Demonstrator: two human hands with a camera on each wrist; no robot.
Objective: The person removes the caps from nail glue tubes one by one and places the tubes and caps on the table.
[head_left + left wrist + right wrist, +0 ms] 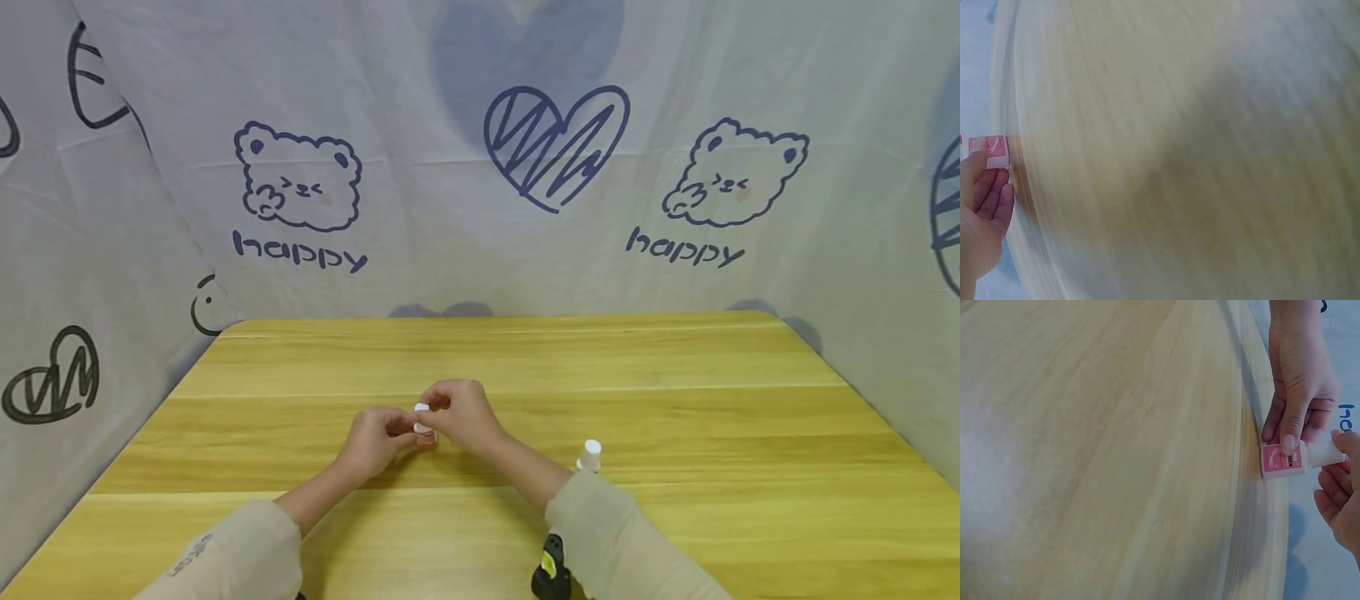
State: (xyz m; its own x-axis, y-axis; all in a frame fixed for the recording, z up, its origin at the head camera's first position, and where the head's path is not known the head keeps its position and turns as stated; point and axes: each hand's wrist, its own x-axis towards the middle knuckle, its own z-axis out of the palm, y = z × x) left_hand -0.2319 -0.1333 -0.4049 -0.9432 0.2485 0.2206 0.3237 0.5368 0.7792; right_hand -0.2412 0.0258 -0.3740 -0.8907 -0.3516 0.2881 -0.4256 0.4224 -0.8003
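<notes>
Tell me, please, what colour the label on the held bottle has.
The label is pink with white markings, seen best in the right wrist view.

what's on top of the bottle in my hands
A white cap, pinched by your right hand; your left hand holds the bottle. Its mouth is covered and can't be seen.
</notes>
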